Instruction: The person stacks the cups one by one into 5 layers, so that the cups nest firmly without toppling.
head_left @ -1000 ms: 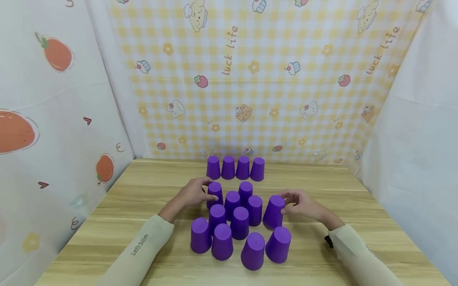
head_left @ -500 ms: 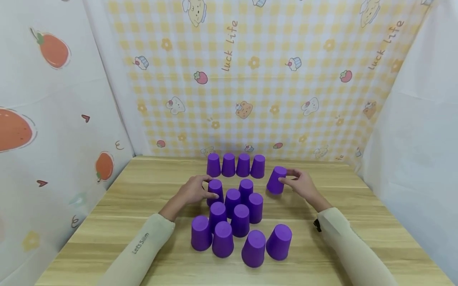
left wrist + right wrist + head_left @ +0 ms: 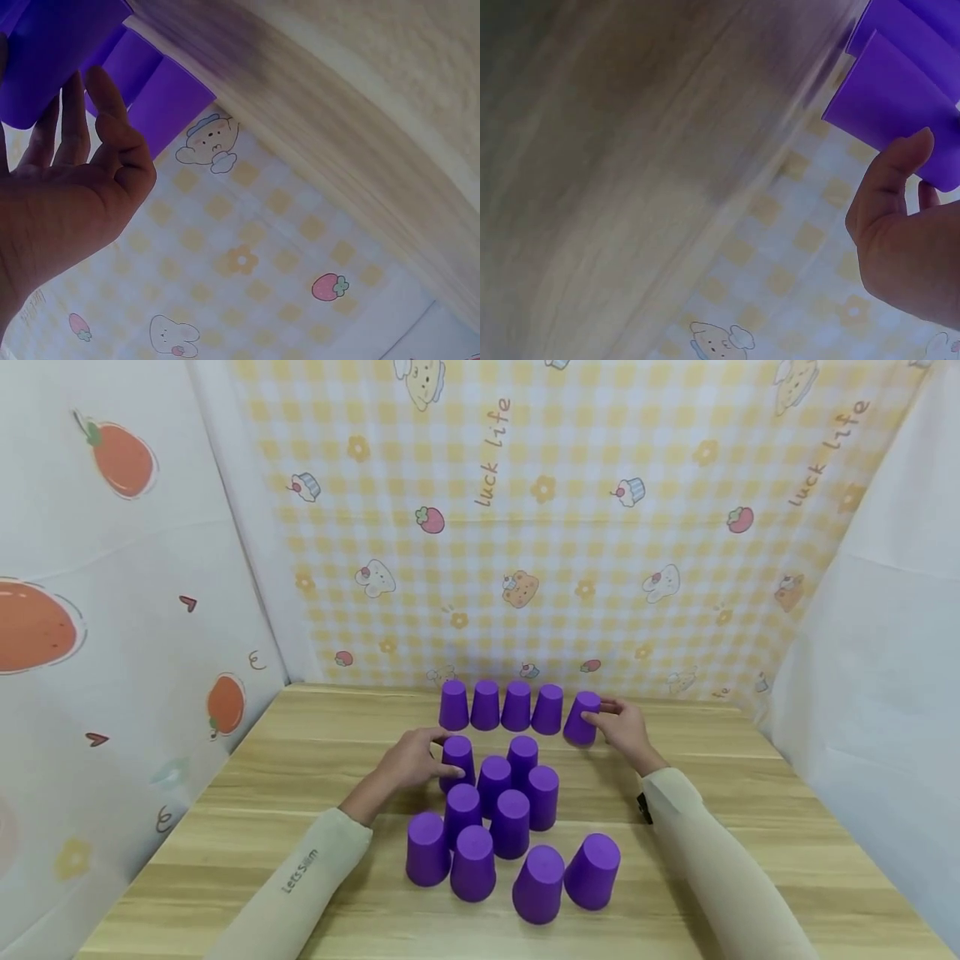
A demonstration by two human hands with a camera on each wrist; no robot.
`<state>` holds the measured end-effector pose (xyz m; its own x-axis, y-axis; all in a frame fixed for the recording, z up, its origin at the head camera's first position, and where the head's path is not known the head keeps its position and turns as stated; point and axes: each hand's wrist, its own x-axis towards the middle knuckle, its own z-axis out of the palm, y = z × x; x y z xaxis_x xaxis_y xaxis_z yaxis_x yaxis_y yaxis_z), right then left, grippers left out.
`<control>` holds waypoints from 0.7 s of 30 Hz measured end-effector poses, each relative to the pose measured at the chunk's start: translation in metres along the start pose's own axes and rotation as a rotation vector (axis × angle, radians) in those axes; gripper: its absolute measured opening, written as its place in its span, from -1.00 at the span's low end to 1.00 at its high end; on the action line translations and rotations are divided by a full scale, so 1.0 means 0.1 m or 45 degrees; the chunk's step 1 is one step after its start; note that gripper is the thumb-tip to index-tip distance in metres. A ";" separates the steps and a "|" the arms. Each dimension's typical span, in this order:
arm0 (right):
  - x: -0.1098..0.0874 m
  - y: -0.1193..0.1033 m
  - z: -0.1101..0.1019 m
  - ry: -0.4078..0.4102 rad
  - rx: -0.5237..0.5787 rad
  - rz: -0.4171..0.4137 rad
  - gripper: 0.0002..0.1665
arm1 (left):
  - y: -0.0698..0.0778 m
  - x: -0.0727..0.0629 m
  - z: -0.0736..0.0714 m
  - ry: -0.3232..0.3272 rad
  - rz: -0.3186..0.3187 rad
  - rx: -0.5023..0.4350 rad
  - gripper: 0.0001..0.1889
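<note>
All the cups are plain purple and stand upside down. At the right end of the back row, my right hand point(image 3: 624, 728) pinches a purple cup point(image 3: 580, 722) between thumb and fingers; it leans slightly. The right wrist view shows this cup point(image 3: 892, 94) with the thumb on its side. Further forward on the left, my left hand point(image 3: 408, 762) holds another purple cup point(image 3: 457, 755), its fingers around the far side and its thumb on the near side. The left wrist view shows that cup point(image 3: 56, 56) above the curved fingers. Beside the right-hand cup stands a back-row cup point(image 3: 548, 710).
Several more cups point(image 3: 512, 827) form a cluster in the middle of the wooden table point(image 3: 345, 910). Two cups stand at the front right, including one cup point(image 3: 592, 872). A checked, printed cloth point(image 3: 570, 543) hangs behind the table, with white cloth at both sides.
My right hand has carried its cup from the right of the cluster away from me to the end of the back row. My left hand stays on its cup. The view has shifted slightly.
</note>
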<state>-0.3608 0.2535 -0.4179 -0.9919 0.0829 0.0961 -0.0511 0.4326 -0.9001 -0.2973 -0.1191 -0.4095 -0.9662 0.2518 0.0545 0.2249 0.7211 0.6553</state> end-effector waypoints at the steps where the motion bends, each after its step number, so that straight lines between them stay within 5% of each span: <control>1: 0.02 0.00 0.01 0.008 -0.002 0.003 -0.29 | 0.00 0.00 0.00 0.000 -0.006 0.002 -0.43; 10: 0.14 0.03 0.07 0.053 -0.013 -0.002 -0.33 | 0.02 -0.01 0.00 0.000 -0.006 0.035 -0.41; 21: 0.17 0.08 0.05 -0.035 0.023 0.003 -0.31 | 0.00 -0.03 -0.01 0.017 0.001 0.037 -0.40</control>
<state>-0.3785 0.2534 -0.4253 -0.9948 0.0590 0.0826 -0.0507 0.4159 -0.9080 -0.2945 -0.1199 -0.4089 -0.9677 0.2436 0.0652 0.2288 0.7395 0.6331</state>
